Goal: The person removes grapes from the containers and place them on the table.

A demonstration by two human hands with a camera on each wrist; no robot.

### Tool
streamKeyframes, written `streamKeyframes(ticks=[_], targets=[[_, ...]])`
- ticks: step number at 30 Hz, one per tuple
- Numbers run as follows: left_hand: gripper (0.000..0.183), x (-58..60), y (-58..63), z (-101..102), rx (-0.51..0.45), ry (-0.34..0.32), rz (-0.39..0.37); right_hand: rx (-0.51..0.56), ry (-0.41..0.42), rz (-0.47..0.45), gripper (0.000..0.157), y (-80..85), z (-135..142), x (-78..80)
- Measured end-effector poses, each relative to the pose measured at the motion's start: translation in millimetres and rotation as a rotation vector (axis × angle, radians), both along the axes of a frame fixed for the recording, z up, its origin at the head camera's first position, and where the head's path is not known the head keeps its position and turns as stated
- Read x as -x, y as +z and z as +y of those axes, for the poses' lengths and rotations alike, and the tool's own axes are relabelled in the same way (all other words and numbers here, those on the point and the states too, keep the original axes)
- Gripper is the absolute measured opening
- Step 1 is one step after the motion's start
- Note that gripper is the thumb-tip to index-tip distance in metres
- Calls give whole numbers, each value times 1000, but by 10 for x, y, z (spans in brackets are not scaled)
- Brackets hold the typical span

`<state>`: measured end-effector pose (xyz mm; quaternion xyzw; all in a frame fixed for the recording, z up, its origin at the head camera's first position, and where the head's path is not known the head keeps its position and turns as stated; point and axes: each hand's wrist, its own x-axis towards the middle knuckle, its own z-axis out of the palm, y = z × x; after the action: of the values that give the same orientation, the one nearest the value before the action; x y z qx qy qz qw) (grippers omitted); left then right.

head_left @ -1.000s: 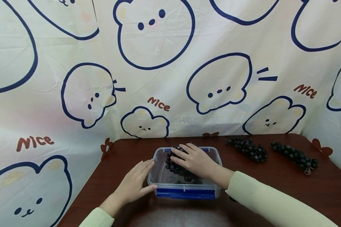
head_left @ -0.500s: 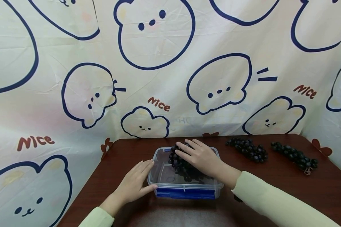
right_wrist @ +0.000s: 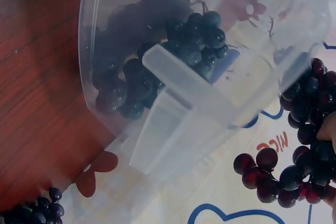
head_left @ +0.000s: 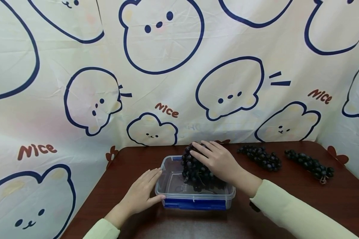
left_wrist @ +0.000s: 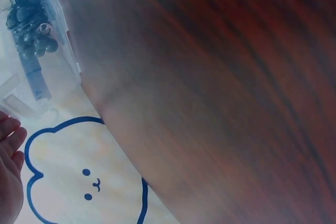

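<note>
A bunch of dark grapes (head_left: pixel 191 167) is held by my right hand (head_left: pixel 218 162), its fingers curled over the top. The bunch rises above the rim of a clear plastic box (head_left: pixel 174 181) with a blue front latch (head_left: pixel 195 203). In the right wrist view the gripped grapes (right_wrist: pixel 312 103) are outside the box wall, and another bunch (right_wrist: pixel 197 40) shows through the plastic. My left hand (head_left: pixel 142 191) rests with fairly straight fingers against the box's left side. The left wrist view shows part of that hand (left_wrist: pixel 9 166) and grapes (left_wrist: pixel 29 22) inside the box.
Two more bunches of dark grapes lie on the brown table (head_left: pixel 131 159) to the right: one nearer the box (head_left: pixel 261 157), one farther right (head_left: pixel 311 164). A pale curtain (head_left: pixel 179 86) with bear drawings hangs behind the table.
My right hand has lifted the grape bunch up and slightly to the right, and more of it shows above the rim. My left hand has stayed at the box's side.
</note>
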<state>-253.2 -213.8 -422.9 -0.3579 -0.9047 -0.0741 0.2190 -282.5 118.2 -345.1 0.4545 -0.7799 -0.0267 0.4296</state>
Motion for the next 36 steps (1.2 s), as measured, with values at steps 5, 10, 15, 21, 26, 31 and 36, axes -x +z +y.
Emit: streamKeyframes(ticks=[5,10,15,21,26,31,36], targets=[[77,-2,-4,-5,-3,-6,4,66,3,19,49,43,73,-4],[78,-7,-4,-4,-3,4,-3,103,3,38,66,92,149,1],[78,-10,-7,-6,-6,8,-7,124,0,61,75,148,230,-13],[77,-7,-2,-4,-15,4,-15,159,-29,59,50,217,340,-65],[78,-9,4,0,-8,13,-21,202,-31,40,44,246,443,-95],[78,-14,6,1,-6,14,-18,229,-56,54,38,265,548,-108],[78,-14,3,1,-4,13,-14,251,-95,57,34,275,658,-135]])
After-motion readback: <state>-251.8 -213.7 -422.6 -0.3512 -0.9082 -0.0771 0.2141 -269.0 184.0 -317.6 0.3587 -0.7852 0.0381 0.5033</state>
